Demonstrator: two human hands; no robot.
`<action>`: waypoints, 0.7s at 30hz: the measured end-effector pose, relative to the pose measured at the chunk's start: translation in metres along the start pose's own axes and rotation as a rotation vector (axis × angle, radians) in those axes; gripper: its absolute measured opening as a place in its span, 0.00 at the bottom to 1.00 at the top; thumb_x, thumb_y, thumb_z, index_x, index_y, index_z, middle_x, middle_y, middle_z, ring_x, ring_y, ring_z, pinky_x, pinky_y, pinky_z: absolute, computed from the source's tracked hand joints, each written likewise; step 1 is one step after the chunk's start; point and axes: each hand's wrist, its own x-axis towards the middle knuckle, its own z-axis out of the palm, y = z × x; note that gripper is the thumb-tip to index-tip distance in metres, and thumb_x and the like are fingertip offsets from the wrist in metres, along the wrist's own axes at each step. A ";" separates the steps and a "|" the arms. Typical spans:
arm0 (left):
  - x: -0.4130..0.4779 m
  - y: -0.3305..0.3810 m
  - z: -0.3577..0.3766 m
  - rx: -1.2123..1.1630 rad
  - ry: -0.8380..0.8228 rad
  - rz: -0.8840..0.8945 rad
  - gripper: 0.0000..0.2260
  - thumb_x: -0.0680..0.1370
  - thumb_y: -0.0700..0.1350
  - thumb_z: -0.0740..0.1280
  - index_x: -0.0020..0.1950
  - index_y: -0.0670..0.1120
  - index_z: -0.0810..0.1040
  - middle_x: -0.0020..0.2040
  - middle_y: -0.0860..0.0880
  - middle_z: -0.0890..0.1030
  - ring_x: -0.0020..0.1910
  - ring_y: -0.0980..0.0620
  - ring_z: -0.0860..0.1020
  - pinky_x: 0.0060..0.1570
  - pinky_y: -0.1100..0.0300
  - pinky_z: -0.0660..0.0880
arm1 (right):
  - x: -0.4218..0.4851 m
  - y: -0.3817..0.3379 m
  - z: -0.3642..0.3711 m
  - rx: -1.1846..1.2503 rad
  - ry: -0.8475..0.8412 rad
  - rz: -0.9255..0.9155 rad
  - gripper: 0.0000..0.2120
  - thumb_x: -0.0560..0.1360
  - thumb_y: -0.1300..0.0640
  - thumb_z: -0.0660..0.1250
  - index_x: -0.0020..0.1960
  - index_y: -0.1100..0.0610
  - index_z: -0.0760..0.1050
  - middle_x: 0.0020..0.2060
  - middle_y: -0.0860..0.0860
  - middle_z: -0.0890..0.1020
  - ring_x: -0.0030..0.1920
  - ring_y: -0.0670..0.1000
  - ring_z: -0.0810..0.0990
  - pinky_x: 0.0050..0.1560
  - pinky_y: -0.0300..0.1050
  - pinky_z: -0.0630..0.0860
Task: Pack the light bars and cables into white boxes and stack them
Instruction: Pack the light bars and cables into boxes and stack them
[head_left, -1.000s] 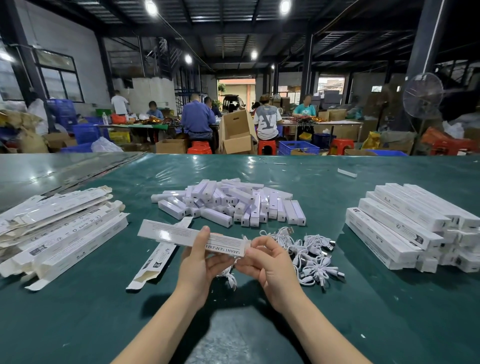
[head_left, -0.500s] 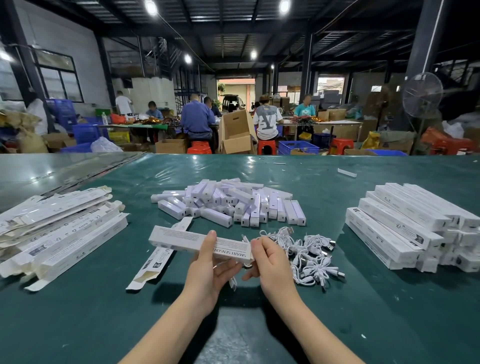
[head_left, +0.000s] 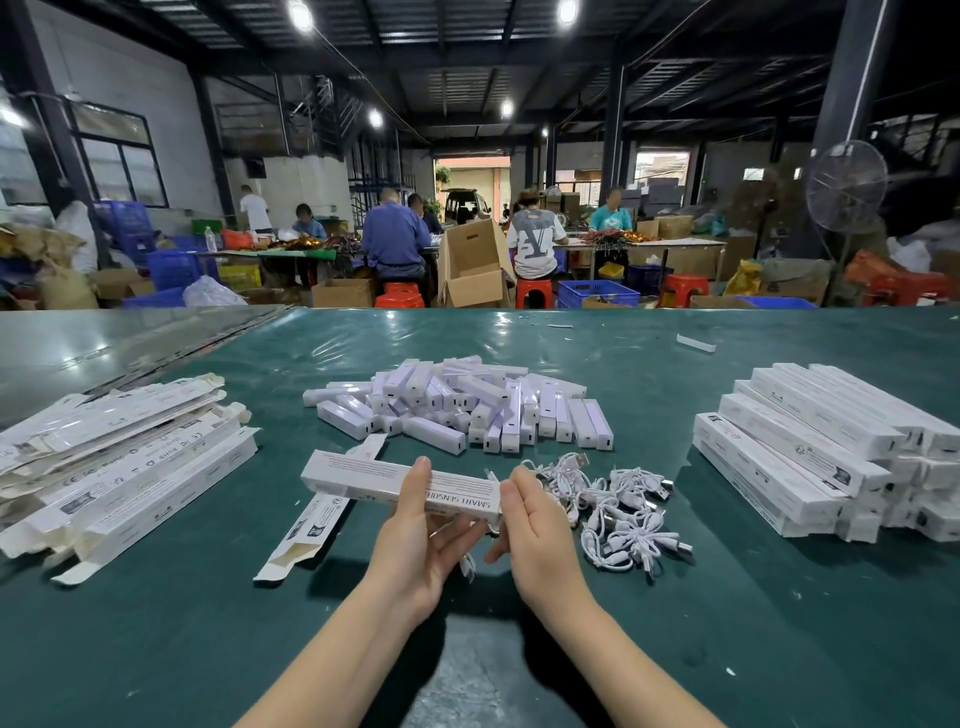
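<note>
We are at the closing step of one pack. Our left hand (head_left: 415, 525) grips the box (head_left: 363, 475) about its middle, thumb over the top face and fingers curled under it, and holds it level above the near middle of the worktop (head_left: 727, 623). Our right hand (head_left: 537, 525) is at the box's right end, fingers straight and together against it, thumb apart below. It clamps nothing that we can see, and it hides the end flap, so we cannot tell whether that flap is tucked. A bit of white lead (head_left: 468, 564) shows under the hands; whether it hangs from the box or lies on the worktop we cannot tell.

The bars (head_left: 467, 405) lie heaped at the middle of the worktop, and the cables (head_left: 618, 504) lie in a tangle just right of our right hand. Flat boxes (head_left: 119, 457) are piled toward the left edge. One open box (head_left: 311, 519) lies just left of our left hand, and the stack (head_left: 810, 447) of packed boxes sits toward the right edge.

With so many bars loose, we judge the task far from done. The next move calls for pressing the flap home while the left hand steadies the box against twisting. Then we would carry it right and lay it square along the stack, so that the pile does not slide.
</note>
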 end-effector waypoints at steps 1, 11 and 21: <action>0.000 -0.002 0.001 -0.003 -0.002 0.013 0.15 0.78 0.53 0.62 0.42 0.41 0.76 0.30 0.46 0.82 0.27 0.53 0.80 0.27 0.63 0.77 | 0.000 0.000 0.001 -0.006 0.017 -0.001 0.15 0.81 0.62 0.53 0.35 0.54 0.62 0.30 0.49 0.67 0.29 0.49 0.67 0.29 0.50 0.71; 0.003 0.003 0.000 0.033 -0.023 0.102 0.15 0.78 0.52 0.61 0.49 0.40 0.75 0.34 0.44 0.82 0.29 0.52 0.81 0.32 0.61 0.79 | -0.006 -0.001 -0.002 0.060 -0.059 0.014 0.06 0.61 0.61 0.56 0.33 0.55 0.58 0.27 0.49 0.65 0.30 0.51 0.65 0.34 0.50 0.65; 0.006 0.004 -0.005 0.064 -0.048 0.075 0.15 0.77 0.53 0.62 0.45 0.40 0.75 0.34 0.43 0.83 0.30 0.51 0.81 0.30 0.61 0.79 | -0.001 0.003 -0.005 0.091 -0.194 0.059 0.08 0.57 0.64 0.56 0.34 0.61 0.59 0.28 0.50 0.63 0.32 0.52 0.62 0.32 0.49 0.64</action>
